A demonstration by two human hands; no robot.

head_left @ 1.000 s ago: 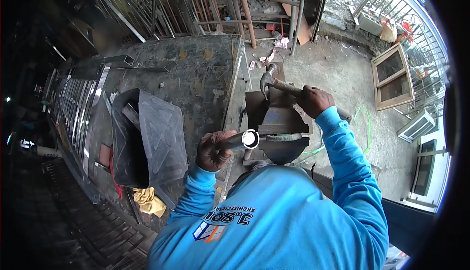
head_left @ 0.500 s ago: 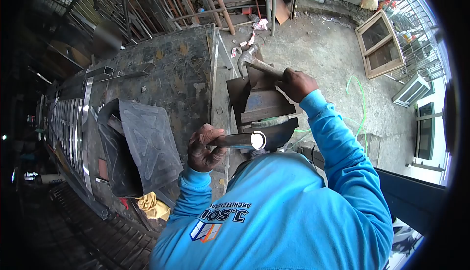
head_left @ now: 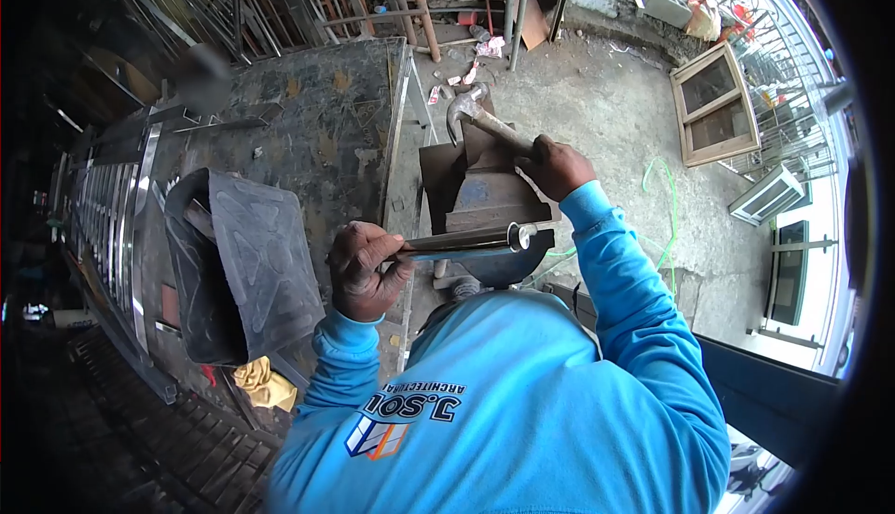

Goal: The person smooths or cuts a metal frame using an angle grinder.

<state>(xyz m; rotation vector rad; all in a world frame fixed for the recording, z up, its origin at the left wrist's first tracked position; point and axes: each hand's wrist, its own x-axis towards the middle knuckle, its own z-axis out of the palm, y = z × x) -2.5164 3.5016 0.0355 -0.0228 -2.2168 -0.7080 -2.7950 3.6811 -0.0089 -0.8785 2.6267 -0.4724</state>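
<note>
Nearby, a vise (head_left: 492, 195) stands partly hidden behind the tube (head_left: 461, 242).

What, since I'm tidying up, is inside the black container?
In the black container, one greyish bar-like piece shows near the mouth; anything deeper is covered by the container's side or shadow.

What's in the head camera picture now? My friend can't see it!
The person's left hand holds a shiny metal tube and the right hand grips a claw hammer, both with blue sleeves. A black container sits on a dark worktable at left; a two-pane frame is at right.
</note>
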